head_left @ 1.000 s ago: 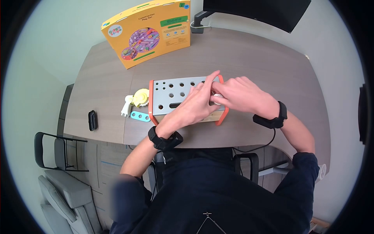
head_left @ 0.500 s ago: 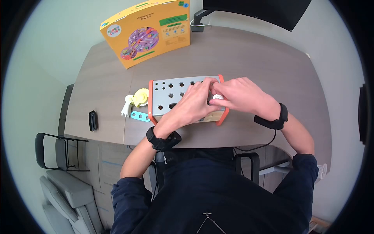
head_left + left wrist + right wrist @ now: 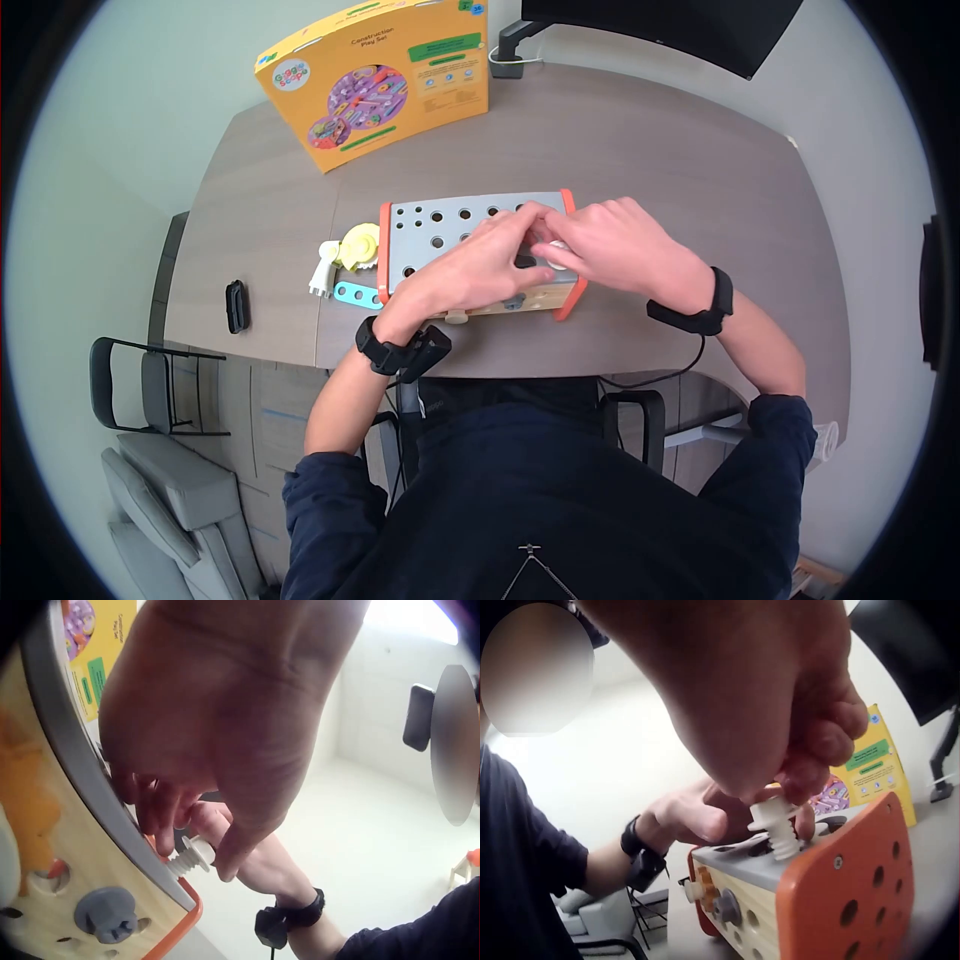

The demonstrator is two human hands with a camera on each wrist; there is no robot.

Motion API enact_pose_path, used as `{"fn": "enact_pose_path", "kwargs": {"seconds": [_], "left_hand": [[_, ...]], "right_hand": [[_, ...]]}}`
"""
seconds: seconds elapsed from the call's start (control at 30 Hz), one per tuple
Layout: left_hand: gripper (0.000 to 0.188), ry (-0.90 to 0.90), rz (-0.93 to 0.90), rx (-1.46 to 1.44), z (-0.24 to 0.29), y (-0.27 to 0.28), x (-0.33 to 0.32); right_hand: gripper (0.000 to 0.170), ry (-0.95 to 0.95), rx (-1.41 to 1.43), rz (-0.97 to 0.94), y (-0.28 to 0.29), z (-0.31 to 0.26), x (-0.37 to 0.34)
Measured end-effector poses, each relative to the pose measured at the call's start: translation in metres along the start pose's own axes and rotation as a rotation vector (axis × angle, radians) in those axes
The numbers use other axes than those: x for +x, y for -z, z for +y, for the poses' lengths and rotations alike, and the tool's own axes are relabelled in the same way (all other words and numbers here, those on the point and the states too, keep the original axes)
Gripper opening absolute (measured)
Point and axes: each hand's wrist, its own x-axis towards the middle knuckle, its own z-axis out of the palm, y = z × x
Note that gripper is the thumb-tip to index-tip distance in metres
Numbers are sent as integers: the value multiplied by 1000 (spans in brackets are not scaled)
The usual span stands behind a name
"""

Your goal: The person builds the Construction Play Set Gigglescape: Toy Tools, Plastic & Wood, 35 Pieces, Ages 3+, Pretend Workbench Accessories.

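Observation:
My right hand (image 3: 635, 245) pinches the head of a white screw (image 3: 774, 825), which stands slightly tilted at the right end of the toy bench's grey top (image 3: 415, 240). Whether its tip is inside a hole cannot be told. My left hand (image 3: 485, 265) reaches over the bench with its thumb apart from the screw and its fingers extended behind it. In the left wrist view the screw's thread (image 3: 182, 864) shows between the two hands. On the wooden front side are a grey bolt (image 3: 107, 913) and an orange piece (image 3: 706, 889).
Left of the bench lie a yellow round piece (image 3: 360, 245), a white piece (image 3: 322, 278) and a turquoise strip with holes (image 3: 356, 294). A black object (image 3: 236, 306) is farther left. Behind stand a yellow box (image 3: 390, 85) and a monitor (image 3: 670, 30).
My left hand has shifted a little left and its thumb has spread away from the screw, uncovering more of the bench's front side. My right hand stays at the screw.

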Motion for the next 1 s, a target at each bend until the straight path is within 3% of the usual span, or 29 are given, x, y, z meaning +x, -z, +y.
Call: {"fn": "enact_pose_path", "kwargs": {"seconds": [0.03,0.13,0.23,0.33,0.43,0.53,0.63,0.73,0.83,0.93,1.0], "left_hand": [[53,-36,12,96,6,-3,-1],[52,-103,93,263,2,-8,0],[52,-75,86,223,-6,-3,2],[58,-5,48,55,-12,7,-3],[67,-40,68,114,-5,4,-5],[77,-98,151,297,4,-13,-3],[76,-67,123,327,3,-13,2],[75,-96,60,173,-15,-3,3],[76,-103,23,25,-24,4,1],[77,-79,48,155,-5,3,-3],[73,-29,122,312,8,-10,-4]], "right_hand": [[30,-93,-108,-75,3,-5,3],[27,-127,-117,-103,13,-7,2],[24,250,197,259,-7,22,-7],[23,374,328,226,-15,29,-6],[24,143,286,49,-3,18,-4],[25,-80,-15,-54,0,2,3],[26,-170,-96,-217,14,-10,6],[27,171,184,188,-3,13,-10],[28,282,380,130,-9,20,-12],[27,158,307,31,-5,17,-5],[29,-75,108,-113,1,0,3]]}}
